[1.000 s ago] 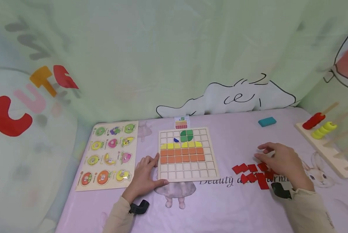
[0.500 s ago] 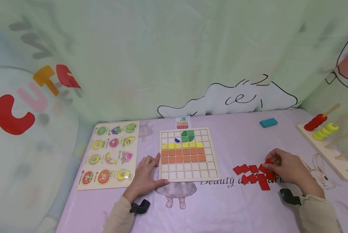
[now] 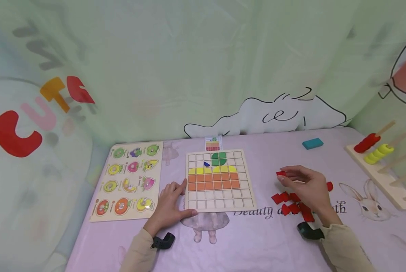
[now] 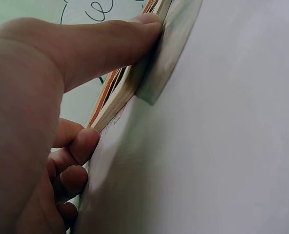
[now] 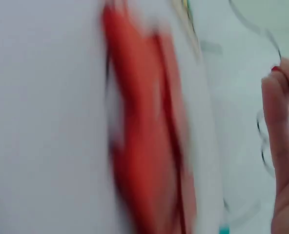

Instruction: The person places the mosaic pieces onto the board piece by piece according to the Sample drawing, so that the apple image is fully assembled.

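Observation:
My left hand (image 3: 169, 204) rests at the near left corner of a wooden grid board (image 3: 225, 204), thumb along its near edge and forefinger at its left edge. Green, blue, yellow and orange pieces lie in the grid; the two nearest rows are bare. The left wrist view shows the thumb (image 4: 110, 44) straight against the board's edge. Between thumb and fingers, my right hand (image 3: 306, 185) pinches a small red tile (image 3: 281, 173), raised beyond a pile of loose red tiles (image 3: 293, 207). That pile is blurred in the right wrist view and partly hidden by the hand in the head view.
A small pattern card (image 3: 213, 143) lies behind the board. Left of it is a fruit puzzle board (image 3: 102, 192). A teal block (image 3: 312, 143) sits at the back right, near a wooden peg stand (image 3: 393, 185) with red and yellow beads. Another red piece (image 3: 330, 186) lies right of my right hand.
My right hand has reached down to the red tiles, taken one, and moved left and up with it. A red piece now shows right of the hand. The left hand has stayed put.

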{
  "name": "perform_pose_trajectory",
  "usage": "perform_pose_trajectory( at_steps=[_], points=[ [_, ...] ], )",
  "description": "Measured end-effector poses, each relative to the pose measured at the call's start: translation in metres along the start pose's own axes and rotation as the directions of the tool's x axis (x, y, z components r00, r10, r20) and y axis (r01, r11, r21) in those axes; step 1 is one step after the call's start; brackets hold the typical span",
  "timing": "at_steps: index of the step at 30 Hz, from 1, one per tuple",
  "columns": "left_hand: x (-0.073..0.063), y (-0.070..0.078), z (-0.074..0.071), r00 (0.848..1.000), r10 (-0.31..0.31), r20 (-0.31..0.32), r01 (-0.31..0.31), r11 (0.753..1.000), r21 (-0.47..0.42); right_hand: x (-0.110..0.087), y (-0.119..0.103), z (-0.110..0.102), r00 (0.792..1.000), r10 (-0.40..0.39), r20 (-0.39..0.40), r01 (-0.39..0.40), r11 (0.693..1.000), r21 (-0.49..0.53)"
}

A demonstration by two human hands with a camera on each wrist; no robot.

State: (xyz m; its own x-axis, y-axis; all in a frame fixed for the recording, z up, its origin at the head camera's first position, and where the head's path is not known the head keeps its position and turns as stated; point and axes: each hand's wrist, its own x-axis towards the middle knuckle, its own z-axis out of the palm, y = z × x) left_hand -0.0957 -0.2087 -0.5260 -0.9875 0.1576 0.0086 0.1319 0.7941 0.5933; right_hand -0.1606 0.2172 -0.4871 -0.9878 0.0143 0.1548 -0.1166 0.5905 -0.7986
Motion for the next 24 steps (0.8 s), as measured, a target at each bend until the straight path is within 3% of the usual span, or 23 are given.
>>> perform_pose_trajectory(
  at_steps=[5, 11, 15, 20, 24],
  points=[
    [0.0, -0.001, 0.001, 1.0, -0.01, 0.004, 0.01, 1.0, -0.006, 0.003, -0.028, 0.038, 0.979, 0.022, 0.201, -0.034, 0.998, 0.058],
    [0.0, -0.001, 0.001, 1.0, -0.006, -0.002, 0.006, 1.0, 0.007, 0.008, -0.06, 0.088, 0.928, -0.064, 0.367, 0.03, 0.995, 0.098],
    [0.0, -0.001, 0.0, 1.0, -0.008, -0.001, 0.008, 1.0, 0.005, 0.005, -0.08, 0.121, 0.891, -0.143, 0.43, 0.107, 0.989, 0.107],
    [0.001, 0.0, -0.001, 1.0, -0.017, 0.006, 0.017, 1.0, -0.008, -0.002, -0.103, 0.154, 0.844, -0.26, 0.469, 0.292, 0.956, 0.004],
    [0.002, 0.0, 0.0, 1.0, -0.021, 0.011, 0.022, 1.0, -0.006, -0.005, -0.119, 0.169, 0.826, -0.282, 0.489, 0.354, 0.933, -0.06]
  ],
)
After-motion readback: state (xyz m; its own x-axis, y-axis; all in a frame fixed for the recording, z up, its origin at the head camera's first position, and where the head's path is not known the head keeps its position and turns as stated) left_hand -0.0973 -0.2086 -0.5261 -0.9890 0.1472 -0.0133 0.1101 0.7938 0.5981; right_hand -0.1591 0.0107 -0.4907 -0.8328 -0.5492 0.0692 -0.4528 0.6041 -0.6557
